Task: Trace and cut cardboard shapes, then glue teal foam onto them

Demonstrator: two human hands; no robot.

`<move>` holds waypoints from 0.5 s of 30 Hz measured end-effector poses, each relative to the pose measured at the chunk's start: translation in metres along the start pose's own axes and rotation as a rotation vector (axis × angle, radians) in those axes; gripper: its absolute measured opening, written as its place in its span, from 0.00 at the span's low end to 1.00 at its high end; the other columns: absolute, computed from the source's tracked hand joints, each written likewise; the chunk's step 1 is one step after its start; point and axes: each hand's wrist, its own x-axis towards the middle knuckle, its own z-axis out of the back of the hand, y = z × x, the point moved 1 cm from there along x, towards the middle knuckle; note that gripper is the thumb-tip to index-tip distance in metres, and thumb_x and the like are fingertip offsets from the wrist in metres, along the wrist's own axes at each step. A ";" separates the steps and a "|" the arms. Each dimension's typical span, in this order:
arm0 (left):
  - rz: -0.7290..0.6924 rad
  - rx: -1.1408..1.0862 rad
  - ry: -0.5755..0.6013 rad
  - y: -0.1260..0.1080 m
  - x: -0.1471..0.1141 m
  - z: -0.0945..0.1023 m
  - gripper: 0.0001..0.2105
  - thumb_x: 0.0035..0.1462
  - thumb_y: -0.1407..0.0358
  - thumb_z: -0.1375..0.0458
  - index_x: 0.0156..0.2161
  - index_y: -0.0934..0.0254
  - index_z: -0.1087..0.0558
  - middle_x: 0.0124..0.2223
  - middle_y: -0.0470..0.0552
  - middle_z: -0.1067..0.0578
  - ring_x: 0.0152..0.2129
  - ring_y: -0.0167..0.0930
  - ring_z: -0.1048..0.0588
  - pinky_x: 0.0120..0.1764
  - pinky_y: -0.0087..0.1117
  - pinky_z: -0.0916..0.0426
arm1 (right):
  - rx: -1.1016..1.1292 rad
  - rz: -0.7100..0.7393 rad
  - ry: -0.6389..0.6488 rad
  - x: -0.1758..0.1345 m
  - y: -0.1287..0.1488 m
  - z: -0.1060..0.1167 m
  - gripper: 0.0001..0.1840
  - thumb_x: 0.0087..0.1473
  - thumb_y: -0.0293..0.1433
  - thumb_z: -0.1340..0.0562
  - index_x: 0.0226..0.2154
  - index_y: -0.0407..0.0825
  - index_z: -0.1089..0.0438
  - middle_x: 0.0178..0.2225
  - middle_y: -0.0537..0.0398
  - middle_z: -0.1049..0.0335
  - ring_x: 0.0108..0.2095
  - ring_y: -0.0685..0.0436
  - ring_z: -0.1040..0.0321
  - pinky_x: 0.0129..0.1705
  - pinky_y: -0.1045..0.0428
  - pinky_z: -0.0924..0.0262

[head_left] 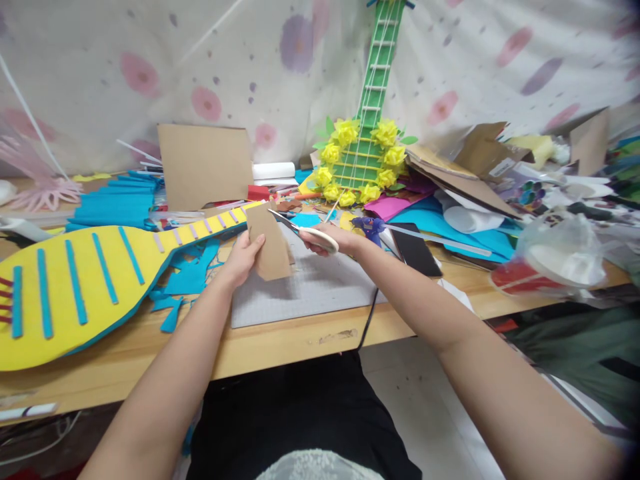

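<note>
The left hand grips brown cardboard over a grey mat on a wooden desk. The right hand holds pale-handled scissors at the cardboard's edge.

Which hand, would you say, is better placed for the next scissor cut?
Probably the right hand: it holds the scissors at the edge of the cardboard piece, which the left hand holds.

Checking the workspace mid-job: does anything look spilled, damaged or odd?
Irregular, loose blue scraps look untidy on the pale wooden table beside the yellow, blue-striped instrument shape; the table's front bears a brown, scuffed-looking mark.
</note>
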 end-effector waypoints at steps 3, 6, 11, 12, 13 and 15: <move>0.023 0.085 0.098 -0.003 0.001 0.007 0.18 0.47 0.60 0.37 0.44 0.62 0.29 0.43 0.52 0.23 0.40 0.37 0.26 0.43 0.38 0.30 | -0.048 0.011 0.102 0.000 -0.005 0.006 0.29 0.48 0.56 0.43 0.25 0.44 0.38 0.17 0.61 0.42 0.17 0.56 0.44 0.18 0.58 0.49; 0.029 0.155 0.191 -0.004 -0.001 0.008 0.19 0.47 0.61 0.37 0.46 0.61 0.28 0.45 0.53 0.24 0.40 0.38 0.26 0.43 0.38 0.30 | -0.054 0.034 0.201 0.004 -0.009 0.008 0.31 0.48 0.58 0.46 0.27 0.45 0.38 0.19 0.60 0.40 0.20 0.55 0.43 0.20 0.58 0.46; -0.013 0.208 0.205 -0.008 -0.005 0.007 0.23 0.46 0.60 0.37 0.49 0.60 0.29 0.47 0.53 0.25 0.44 0.40 0.27 0.44 0.38 0.30 | -0.031 0.088 0.227 0.005 -0.009 0.006 0.33 0.47 0.61 0.49 0.29 0.45 0.38 0.22 0.59 0.40 0.21 0.54 0.42 0.22 0.57 0.45; -0.012 0.216 0.206 -0.009 -0.005 0.008 0.23 0.46 0.60 0.37 0.49 0.60 0.28 0.47 0.53 0.25 0.44 0.40 0.27 0.44 0.38 0.30 | -0.029 0.086 0.233 0.005 -0.009 0.006 0.33 0.47 0.60 0.49 0.29 0.46 0.39 0.22 0.60 0.41 0.21 0.54 0.42 0.22 0.57 0.46; -0.009 0.222 0.208 -0.010 -0.005 0.008 0.23 0.46 0.60 0.37 0.49 0.60 0.28 0.47 0.53 0.25 0.44 0.40 0.27 0.44 0.38 0.30 | -0.031 0.085 0.240 0.004 -0.008 0.006 0.32 0.48 0.60 0.49 0.28 0.46 0.40 0.21 0.60 0.41 0.21 0.54 0.42 0.22 0.57 0.46; -0.001 0.229 0.207 -0.011 -0.005 0.008 0.23 0.46 0.60 0.37 0.49 0.61 0.28 0.48 0.54 0.25 0.44 0.40 0.27 0.44 0.38 0.31 | -0.040 0.084 0.254 0.002 -0.006 0.007 0.30 0.49 0.59 0.48 0.27 0.46 0.40 0.20 0.60 0.42 0.20 0.54 0.43 0.21 0.57 0.46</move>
